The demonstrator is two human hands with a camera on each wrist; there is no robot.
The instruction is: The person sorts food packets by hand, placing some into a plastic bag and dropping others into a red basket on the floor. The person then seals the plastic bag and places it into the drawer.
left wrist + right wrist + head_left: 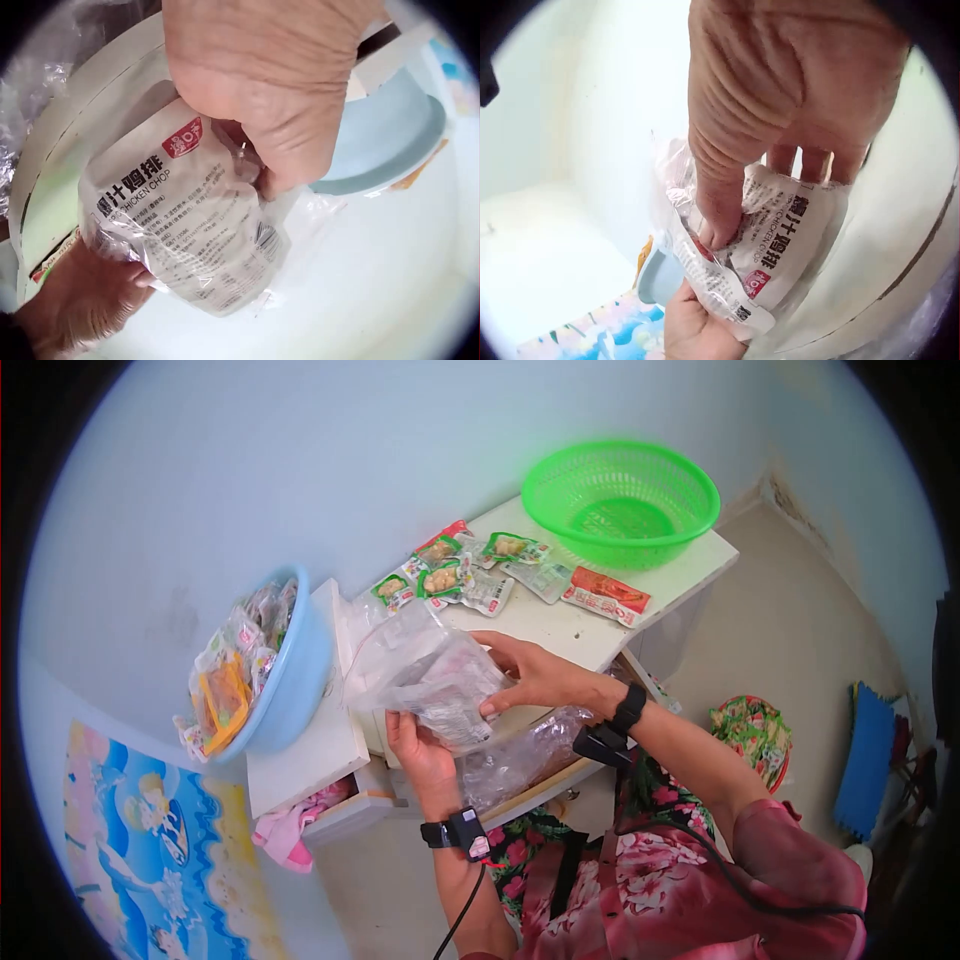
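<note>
Both hands hold a clear plastic bag (395, 670) with white printed chicken chop packets (187, 217) inside, over the near side of the white table. My left hand (425, 760) grips the bag's near lower side, its thumb curled against the plastic in the left wrist view. My right hand (540, 675) grips the opposite side, thumb on the near face and fingers behind. In the right wrist view the right thumb presses between two packets (787, 232), and the left hand (697, 326) holds the lower end. The loose part of the bag spreads toward the wall.
Several snack packets (440, 575) and a red packet (607, 596) lie on the white table (560, 630). A green basket (620, 505) stands at the back right, a blue basin (300, 690) of packets at left. Below, an open drawer holds clear plastic (520, 765); pink cloth (290, 835) hangs from another.
</note>
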